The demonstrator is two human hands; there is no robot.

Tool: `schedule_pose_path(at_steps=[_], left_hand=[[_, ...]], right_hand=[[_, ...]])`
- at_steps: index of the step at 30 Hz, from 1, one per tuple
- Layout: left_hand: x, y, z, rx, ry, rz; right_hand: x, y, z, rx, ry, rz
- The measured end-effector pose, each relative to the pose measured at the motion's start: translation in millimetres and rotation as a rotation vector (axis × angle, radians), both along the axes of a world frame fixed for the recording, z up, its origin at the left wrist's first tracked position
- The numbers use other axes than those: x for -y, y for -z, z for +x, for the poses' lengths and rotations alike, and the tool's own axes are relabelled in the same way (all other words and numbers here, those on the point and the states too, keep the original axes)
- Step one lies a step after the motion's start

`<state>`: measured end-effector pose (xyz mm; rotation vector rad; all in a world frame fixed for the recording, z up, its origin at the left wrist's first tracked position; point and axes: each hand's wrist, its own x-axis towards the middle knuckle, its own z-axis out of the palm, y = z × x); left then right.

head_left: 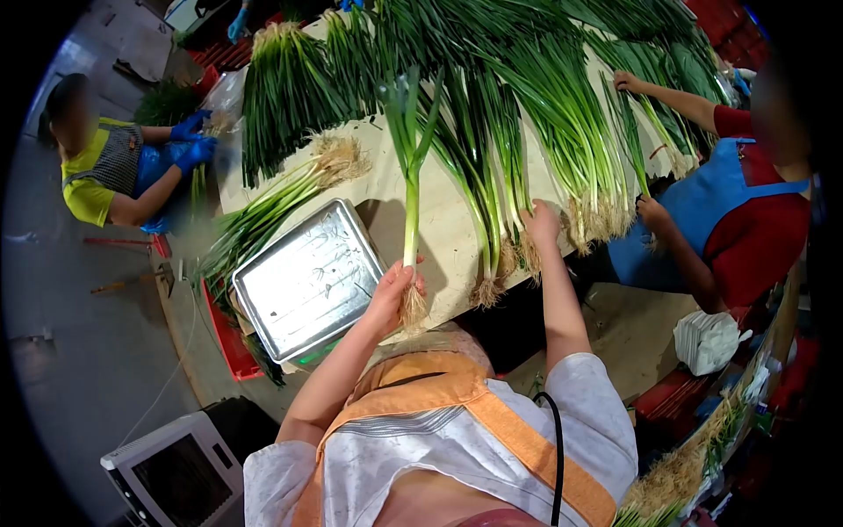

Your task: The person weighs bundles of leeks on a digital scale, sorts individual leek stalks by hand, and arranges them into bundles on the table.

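Note:
My left hand [394, 296] is closed around the lower white stem of a single leek [412, 189]. That leek stands out over the table, green leaves pointing away from me and pale roots hanging below my fist. My right hand [542, 224] grips the stem ends of a small bunch of leeks [512, 167] lying on the table; its fingertips are partly hidden. Just left of this bunch lie more leeks [479, 206], roots toward me. A shallow metal tray [307, 277] with bits of green leaf in it sits left of my left hand.
Leeks cover much of the pale table [373, 145], with a large pile [580, 132] to the right. At right, a co-worker in a blue apron [689, 220] handles leeks; another in blue gloves [198, 149] works at left. A red crate [230, 338] and a weighing scale [180, 470] stand lower left.

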<state>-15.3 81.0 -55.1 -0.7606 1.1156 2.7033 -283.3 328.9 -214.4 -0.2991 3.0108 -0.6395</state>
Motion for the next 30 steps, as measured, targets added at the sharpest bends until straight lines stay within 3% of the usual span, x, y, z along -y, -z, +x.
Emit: schedule_pose_path(at_steps=[3,6,9,17,21,24,27,30], left_hand=[[0,9,8,0.105,0.077,0.02],[4,21,15,0.23,0.141,-0.04],[5,30,21,0.262,0.097,-0.044],[10,26,16,0.329,0.05,0.02],[3,21,10,0.333,0.086,0.056],[-4,26,8,0.276,0.087,0.068],[-9,28,8,0.303,0.039,0.052],[-5,15,11,0.177,0.026,0.062]], right_hand=[[-1,10,-4,0.125,-0.018,0.147],[0,3,8,0.151,0.07,-0.211],[-2,-3,25,0.282,0.076,-0.758],[10,-48,79,0.662,0.217,-1.13],[37,-64,115,0.787,-0.053,-1.079],[62,-86,134,0.829,-0.17,-0.88],[71,-69,136,0.636,-0.291,-0.84],[71,-75,130,0.446,-0.404,-0.486]])
